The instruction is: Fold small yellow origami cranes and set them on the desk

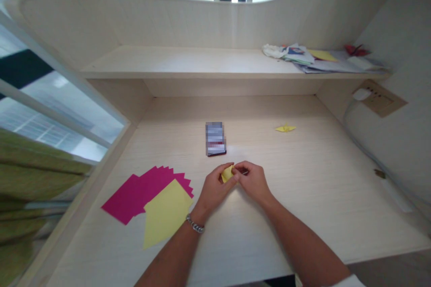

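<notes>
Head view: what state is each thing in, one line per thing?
Left hand: closed on the small yellow paper.
Right hand: pinching the same paper.
Small yellow paper: folded, held between both hands just above the desk.
Yellow sheet: flat, unfolded, overlapping the pink sheets.
Pink sheets: flat, fanned out.
Phone: lying flat.
Folded yellow figure: finished-looking, resting apart on the desk.

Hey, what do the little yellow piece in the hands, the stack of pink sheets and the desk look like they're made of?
The small yellow folded piece, pinched by the left hand and right hand, looks like thin matte paper: it holds sharp creases. The fanned pink square sheets look like the same flat, matte paper. The pale desk looks like wood-grain laminate, with fine streaks and a soft sheen; solid wood can't be ruled out.
</notes>
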A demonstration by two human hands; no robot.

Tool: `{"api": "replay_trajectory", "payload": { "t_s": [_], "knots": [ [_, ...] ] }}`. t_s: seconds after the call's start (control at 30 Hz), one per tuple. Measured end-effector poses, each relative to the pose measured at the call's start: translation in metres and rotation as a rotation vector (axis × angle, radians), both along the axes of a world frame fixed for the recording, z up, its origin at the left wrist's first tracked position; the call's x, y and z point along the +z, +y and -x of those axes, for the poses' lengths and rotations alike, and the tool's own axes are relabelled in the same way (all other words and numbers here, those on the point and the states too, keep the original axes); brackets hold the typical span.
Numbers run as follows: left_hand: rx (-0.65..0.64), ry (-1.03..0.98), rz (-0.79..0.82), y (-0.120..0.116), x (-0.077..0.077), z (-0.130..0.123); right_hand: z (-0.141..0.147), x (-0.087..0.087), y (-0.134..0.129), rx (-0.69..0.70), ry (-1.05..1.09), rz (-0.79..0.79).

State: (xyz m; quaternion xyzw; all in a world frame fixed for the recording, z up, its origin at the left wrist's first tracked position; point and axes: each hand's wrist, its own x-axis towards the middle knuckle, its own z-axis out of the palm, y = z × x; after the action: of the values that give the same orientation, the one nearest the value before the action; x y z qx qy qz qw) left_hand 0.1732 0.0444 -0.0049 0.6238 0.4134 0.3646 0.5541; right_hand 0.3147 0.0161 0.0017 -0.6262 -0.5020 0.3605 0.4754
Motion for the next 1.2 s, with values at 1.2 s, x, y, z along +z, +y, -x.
{"api": "replay_trajectory", "payload": {
  "t_s": [1.2],
  "knots": [
    [0.289, -0.184, 0.186, 0.009, -0.02, 0.001, 0.0, -0.003, 0.0, 0.268, -0.162, -0.025]
  ]
}}
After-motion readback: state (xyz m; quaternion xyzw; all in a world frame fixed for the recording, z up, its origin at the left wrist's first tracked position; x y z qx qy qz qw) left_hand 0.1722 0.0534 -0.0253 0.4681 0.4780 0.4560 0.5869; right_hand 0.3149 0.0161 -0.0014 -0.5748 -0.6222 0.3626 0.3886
